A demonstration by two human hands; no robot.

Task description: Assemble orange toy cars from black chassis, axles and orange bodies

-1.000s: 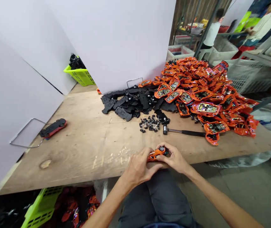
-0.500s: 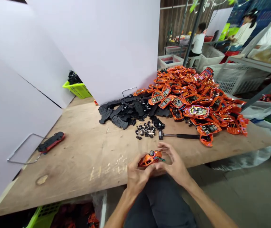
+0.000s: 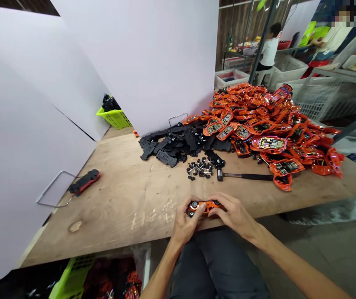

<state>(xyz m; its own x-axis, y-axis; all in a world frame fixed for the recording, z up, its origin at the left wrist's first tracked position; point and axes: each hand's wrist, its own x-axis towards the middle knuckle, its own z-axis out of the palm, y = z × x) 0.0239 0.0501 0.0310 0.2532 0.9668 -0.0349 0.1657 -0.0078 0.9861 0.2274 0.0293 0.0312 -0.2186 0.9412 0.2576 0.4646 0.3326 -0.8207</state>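
Both of my hands grip one small orange toy car (image 3: 205, 206) at the near edge of the wooden table (image 3: 118, 199). My left hand (image 3: 186, 223) closes on its left end, where a black wheel shows. My right hand (image 3: 234, 215) closes on its right end, fingers curled over the body. Beyond the car lie loose black wheels on axles (image 3: 200, 169) and a small hammer (image 3: 243, 176). Further back are a heap of black chassis plates (image 3: 178, 143) and a big pile of orange car shells (image 3: 268, 128).
White boards (image 3: 153, 62) wall the table's back and left. An assembled red and black car (image 3: 83, 182) lies at the left by a wire stand. Green baskets sit at the back (image 3: 115, 118) and under the table (image 3: 68, 282). Other people sit among crates at the far right.
My hands turned the orange car from tilted up to lying level and lowered it onto the table's edge. My right fingers, spread half a second ago, have closed on it.
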